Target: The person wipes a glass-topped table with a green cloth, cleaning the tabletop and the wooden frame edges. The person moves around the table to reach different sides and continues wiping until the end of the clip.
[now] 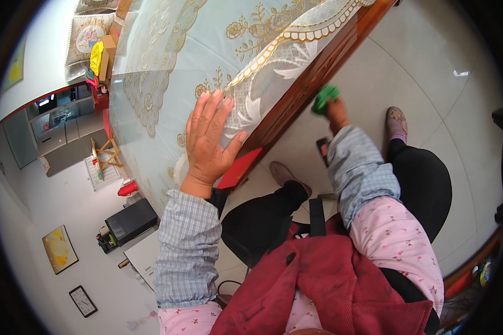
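Observation:
My left hand (pixel 209 138) lies palm down at the near edge of the table, thumb apart, holding nothing. Under it spreads a pale tablecloth (pixel 209 46) with gold flower embroidery and a white lace border (pixel 255 100); a glossy see-through cover seems to lie over it. My right hand (pixel 338 113) is shut on a crumpled green cloth (pixel 325 99), low beside the carved reddish-brown wooden side (pixel 306 79) of the table. Whether the cloth touches the wood, I cannot tell.
A red flat piece (pixel 241 167) juts out by the table's near corner. My shoes (pixel 397 121) stand on the tiled floor (pixel 415 71). A small dark object (pixel 322 151) shows beside my right sleeve. Farther left are a black box-shaped appliance (pixel 132 221) and a wooden folding stand (pixel 107 153).

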Motion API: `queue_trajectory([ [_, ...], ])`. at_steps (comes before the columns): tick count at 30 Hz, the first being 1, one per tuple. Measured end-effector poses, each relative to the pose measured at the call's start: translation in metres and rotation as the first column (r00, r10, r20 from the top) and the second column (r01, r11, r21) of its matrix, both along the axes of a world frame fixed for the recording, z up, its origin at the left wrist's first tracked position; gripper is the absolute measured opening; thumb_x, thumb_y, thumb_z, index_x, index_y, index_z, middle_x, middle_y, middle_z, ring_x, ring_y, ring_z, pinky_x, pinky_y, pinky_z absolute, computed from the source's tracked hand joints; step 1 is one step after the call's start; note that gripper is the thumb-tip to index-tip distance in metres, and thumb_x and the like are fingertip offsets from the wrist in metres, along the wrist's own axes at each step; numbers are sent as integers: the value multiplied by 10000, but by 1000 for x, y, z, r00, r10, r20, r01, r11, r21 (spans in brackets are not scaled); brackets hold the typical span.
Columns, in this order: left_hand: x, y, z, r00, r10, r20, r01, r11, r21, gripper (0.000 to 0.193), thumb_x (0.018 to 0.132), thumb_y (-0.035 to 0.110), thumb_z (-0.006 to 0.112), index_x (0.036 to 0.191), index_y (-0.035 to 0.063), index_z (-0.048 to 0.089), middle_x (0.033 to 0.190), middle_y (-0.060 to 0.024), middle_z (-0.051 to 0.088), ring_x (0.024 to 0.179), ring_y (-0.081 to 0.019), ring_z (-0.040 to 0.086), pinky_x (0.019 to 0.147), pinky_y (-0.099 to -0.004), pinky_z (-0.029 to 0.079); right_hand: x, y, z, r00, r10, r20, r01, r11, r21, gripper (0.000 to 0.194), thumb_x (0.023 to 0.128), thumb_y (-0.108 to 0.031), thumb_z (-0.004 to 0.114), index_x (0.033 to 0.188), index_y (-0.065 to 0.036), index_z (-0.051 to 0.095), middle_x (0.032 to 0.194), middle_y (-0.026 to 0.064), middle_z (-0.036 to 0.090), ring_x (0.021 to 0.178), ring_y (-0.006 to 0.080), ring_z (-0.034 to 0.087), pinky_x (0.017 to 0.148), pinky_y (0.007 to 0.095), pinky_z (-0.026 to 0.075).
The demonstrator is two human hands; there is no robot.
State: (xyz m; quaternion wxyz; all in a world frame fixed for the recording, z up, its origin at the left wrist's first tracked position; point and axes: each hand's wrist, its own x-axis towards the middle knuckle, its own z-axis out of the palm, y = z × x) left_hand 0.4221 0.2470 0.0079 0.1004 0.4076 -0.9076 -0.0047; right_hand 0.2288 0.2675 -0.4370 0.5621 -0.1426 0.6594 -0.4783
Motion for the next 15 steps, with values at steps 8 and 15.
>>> queue_trajectory([
  [8, 2, 0, -2, 999, 22, -38, -23, 1000, -19, 586, 841, 333, 758, 1370, 142, 591, 1454, -74, 540, 1380, -336, 450, 1103, -467, 366, -89, -103, 126, 961, -187, -202, 125, 951, -283, 327, 967, -100, 555, 1284, -38, 502, 1208, 154, 634, 1070, 303, 643, 901, 384, 521],
  [15, 3, 0, -2, 997, 31, -66, -31, 1000, 2, 595, 833, 337, 764, 1376, 166, 589, 1456, -53, 538, 1382, -317, 446, 1107, -466, 356, 65, -10, 128, 952, -73, -297, 56, 996, -64, 403, 937, -94, 574, 1319, -39, 458, 1199, 288, 618, 1117, 475, 598, 942, 474, 476],
])
